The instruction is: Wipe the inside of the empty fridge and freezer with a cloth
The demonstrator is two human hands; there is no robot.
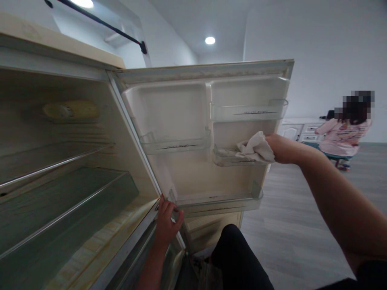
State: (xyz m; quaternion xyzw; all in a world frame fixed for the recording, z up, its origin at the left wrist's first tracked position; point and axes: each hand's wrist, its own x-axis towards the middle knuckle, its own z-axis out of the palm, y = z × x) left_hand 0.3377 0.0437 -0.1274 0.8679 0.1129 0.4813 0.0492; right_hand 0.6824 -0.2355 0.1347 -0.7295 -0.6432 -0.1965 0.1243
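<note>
White cloth (256,148), crumpled in the right hand (277,148) with its fingers clutching it, extends leftward over the small door shelf (225,160), well apart from the left hand (167,222), whose fingers are loosely parted.

Pale walls (314,60) — grey plank floor (290,225) — white drawer cabinet (302,128), round ceiling light (210,40) glowing.

1. Open-topped transparent plastic lower bin (223,207), bottom edge of white refrigerator door (178,108): reachable from above.
2. Gap between transparent upper-right bin (249,113) and transparent middle-right bin (228,162): passable at left; right end blocked by crumpled white cloth (256,148) and right hand (276,148).
3. Door's lower hinge corner: obstructed by left hand (167,221).
</note>
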